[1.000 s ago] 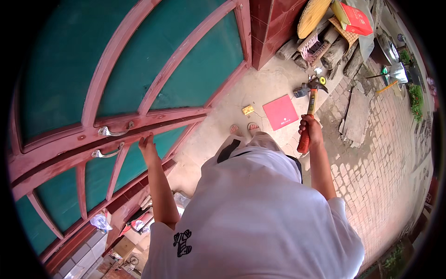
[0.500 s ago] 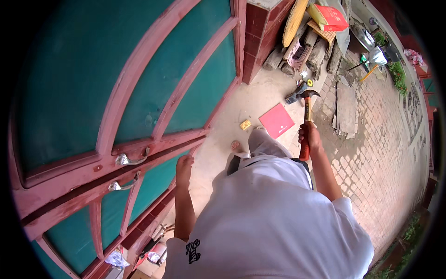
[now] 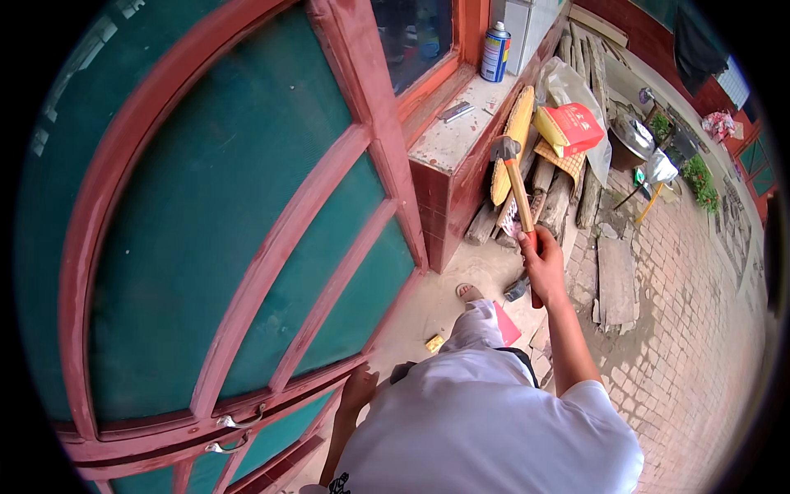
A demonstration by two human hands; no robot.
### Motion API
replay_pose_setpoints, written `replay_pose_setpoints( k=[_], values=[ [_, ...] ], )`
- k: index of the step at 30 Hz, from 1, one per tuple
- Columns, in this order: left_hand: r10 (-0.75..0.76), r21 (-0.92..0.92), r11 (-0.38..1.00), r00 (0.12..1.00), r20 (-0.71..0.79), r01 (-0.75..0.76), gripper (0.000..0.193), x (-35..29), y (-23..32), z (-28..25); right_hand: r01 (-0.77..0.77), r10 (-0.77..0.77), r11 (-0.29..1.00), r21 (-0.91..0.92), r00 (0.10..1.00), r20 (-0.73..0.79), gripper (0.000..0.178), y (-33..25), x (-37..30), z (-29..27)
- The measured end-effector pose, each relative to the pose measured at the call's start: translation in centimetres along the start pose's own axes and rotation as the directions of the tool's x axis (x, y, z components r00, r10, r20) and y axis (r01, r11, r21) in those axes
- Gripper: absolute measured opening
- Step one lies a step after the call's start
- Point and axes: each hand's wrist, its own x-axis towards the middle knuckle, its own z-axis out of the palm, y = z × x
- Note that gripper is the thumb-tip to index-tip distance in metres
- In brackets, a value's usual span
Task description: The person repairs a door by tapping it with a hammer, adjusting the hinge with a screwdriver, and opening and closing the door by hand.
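Note:
My right hand (image 3: 543,265) is wrapped round the red lower grip of a claw hammer (image 3: 518,191). The hammer is tilted upward, its dark head in front of the yellow slab on the woodpile. Low on the left, beside the maroon door frame, my left hand (image 3: 359,389) has its fingers curled in. Whether anything is inside them is hidden. A red flat box (image 3: 507,326) lies on the floor, partly covered by my leg. Near it are a small yellow packet (image 3: 434,342) and a dark tool (image 3: 517,288).
A green-panelled door (image 3: 222,206) with silver handles stands close on my left. On the tiled window ledge (image 3: 448,148) are a spray can (image 3: 494,53) and a small metal piece (image 3: 456,111). Stacked logs (image 3: 556,206) with a red-and-yellow bag (image 3: 569,128) lie ahead, brick paving (image 3: 675,329) to the right.
I have stepped forward and the view has tipped up, bringing the window ledge in. My right hand has raised the hammer; my left hand is now lower, nearer the door frame.

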Motion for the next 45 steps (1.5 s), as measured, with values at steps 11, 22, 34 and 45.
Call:
replay_pose_setpoints(
  k=[11, 22, 34, 45],
  values=[
    [0.019, 0.092, 0.996, 1.000, 0.014, -0.020, 0.043, 10.5, 17.4, 5.6, 0.187, -0.152, 0.969, -0.163, 0.967, 0.205, 0.033, -2.1, 22.5, 1.3],
    [-0.199, 0.071, 0.976, 0.974, -0.108, 0.208, 0.041, 12.2, 26.6, 7.0, 0.237, -0.193, 0.968, -0.078, 0.909, 0.368, 0.037, -1.1, 27.7, 5.4],
    [-0.187, 0.048, 0.979, 0.970, -0.158, 0.197, 0.035, 12.2, 29.2, 7.1, -0.060, -0.171, 0.938, 0.340, 0.774, 0.610, 0.049, -1.3, 26.5, 7.3],
    [-0.185, -0.051, 0.983, 0.942, -0.281, 0.178, 0.025, 12.1, 30.3, 6.7, 0.024, -0.175, 0.976, 0.217, 0.683, 0.709, 0.048, -1.6, 26.8, 7.8]
  ],
)
